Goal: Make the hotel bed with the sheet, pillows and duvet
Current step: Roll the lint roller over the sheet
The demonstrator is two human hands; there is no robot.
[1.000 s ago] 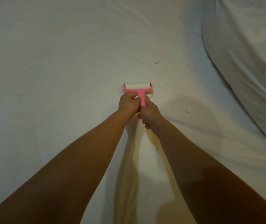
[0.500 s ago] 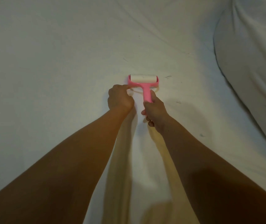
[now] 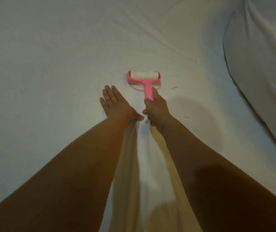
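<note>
A white sheet (image 3: pixel 50 64) covers the bed and fills most of the view. A pink lint roller (image 3: pixel 143 79) with a white roll lies head-down on the sheet at the centre. My right hand (image 3: pixel 156 109) grips its pink handle from below. My left hand (image 3: pixel 115 102) lies flat on the sheet just left of the roller, fingers straight and pointing away from me, not touching the roller. A bunched white duvet or pillow (image 3: pixel 264 72) rises along the right side.
Small bits of lint (image 3: pixel 187 116) lie on the sheet to the right of my right hand, with more specks (image 3: pixel 174 88) beside the roller. Creases run diagonally across the sheet towards the upper right.
My left hand has let go near the roller head, uncurled and laid flat on the sheet to the left. The roller has moved slightly away from me, held by the right hand alone.
</note>
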